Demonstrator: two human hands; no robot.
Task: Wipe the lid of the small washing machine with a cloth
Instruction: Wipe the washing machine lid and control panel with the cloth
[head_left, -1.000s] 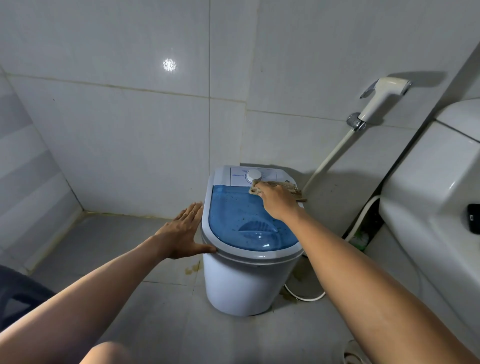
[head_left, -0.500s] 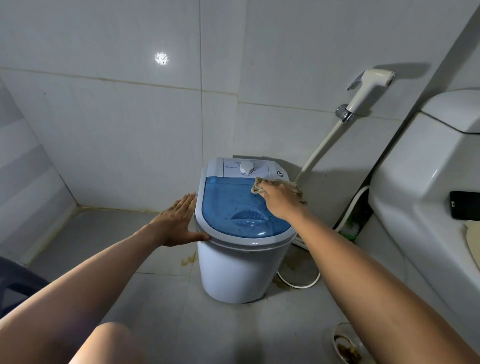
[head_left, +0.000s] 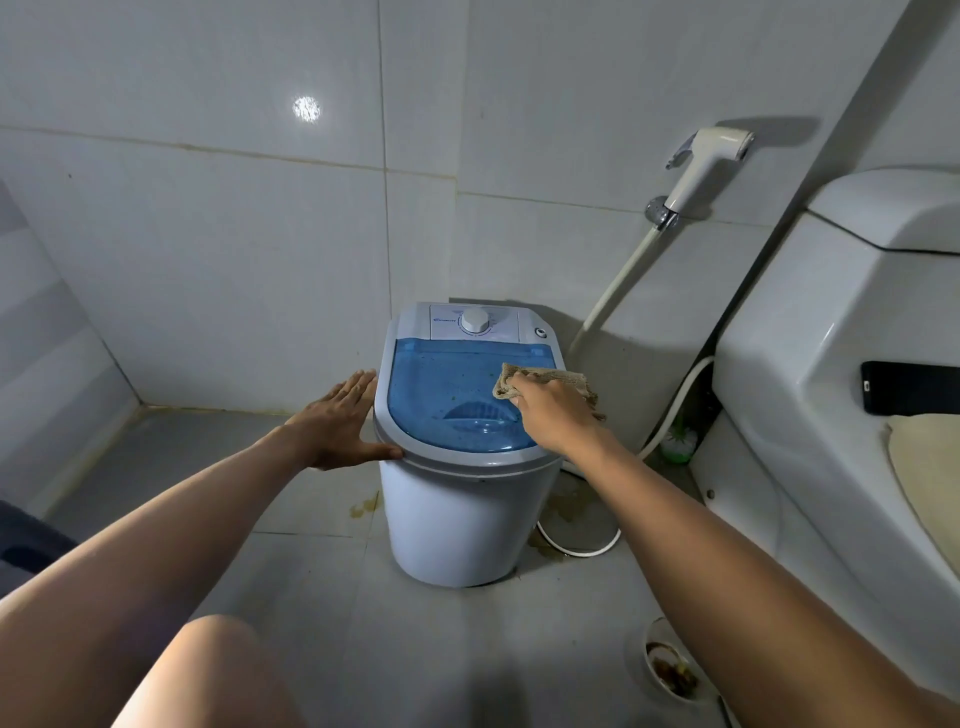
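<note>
Right hand (head_left: 556, 413) presses a tan cloth (head_left: 540, 382) onto the blue lid (head_left: 447, 400) of the floor-standing washing machine (head_left: 467, 509); left hand (head_left: 340, 418), fingers flat, braces its rim, apparently steadying it

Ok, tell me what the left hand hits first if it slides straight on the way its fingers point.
Probably the tiled wall behind the washing machine. The left hand lies flat along the machine's side, fingers aimed toward the wall; depth is unclear.
</note>
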